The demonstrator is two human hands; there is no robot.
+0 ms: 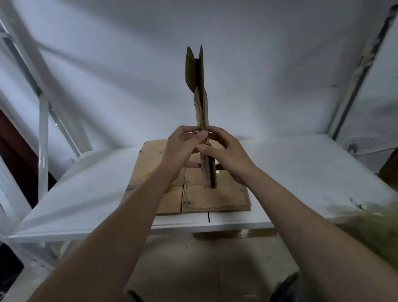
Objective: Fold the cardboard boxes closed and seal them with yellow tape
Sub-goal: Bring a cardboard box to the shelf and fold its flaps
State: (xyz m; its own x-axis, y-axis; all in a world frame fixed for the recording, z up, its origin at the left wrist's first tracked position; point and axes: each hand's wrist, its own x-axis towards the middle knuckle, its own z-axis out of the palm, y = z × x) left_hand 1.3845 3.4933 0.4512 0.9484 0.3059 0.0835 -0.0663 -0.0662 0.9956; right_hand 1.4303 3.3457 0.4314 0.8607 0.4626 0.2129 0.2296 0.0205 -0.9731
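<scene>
A flattened cardboard box stands upright on edge in front of me, seen edge-on, its top flaps spread slightly apart. My left hand pinches its left side and my right hand grips its right side, at about mid-height. Its lower end hangs just above a stack of flat cardboard boxes lying on the white table. A bit of yellow shows beside my left forearm; I cannot tell what it is.
White fabric covers the back wall. A white metal frame rises at the left, another post at the right. Something green and blurred sits at the table's right front corner. Tiled floor lies below the table edge.
</scene>
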